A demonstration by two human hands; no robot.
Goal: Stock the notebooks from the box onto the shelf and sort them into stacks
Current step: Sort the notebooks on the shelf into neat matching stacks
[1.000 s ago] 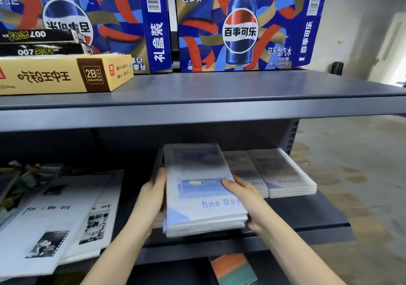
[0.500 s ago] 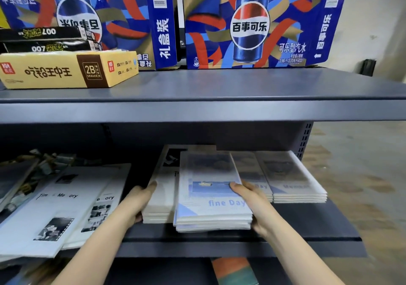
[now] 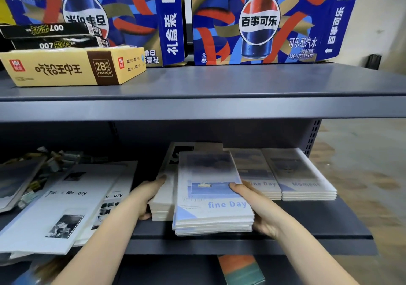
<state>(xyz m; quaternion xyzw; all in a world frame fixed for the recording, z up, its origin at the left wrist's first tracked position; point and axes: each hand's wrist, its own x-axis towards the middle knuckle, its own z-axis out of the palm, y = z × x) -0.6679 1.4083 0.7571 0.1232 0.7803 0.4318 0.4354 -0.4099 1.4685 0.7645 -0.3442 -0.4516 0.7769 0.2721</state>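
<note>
Left hand (image 3: 149, 193) shifted to white stack (image 3: 162, 206); right hand (image 3: 258, 210) grips notebooks (image 3: 211, 199).

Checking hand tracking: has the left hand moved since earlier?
Yes: left hand shifted left, off the fine Day stack onto the white stack, nearer the Time Memory sheets.

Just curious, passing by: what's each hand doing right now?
Left hand: grips the white stack, thumb on top.
Right hand: grips the fine Day stack, thumb on top.
</note>
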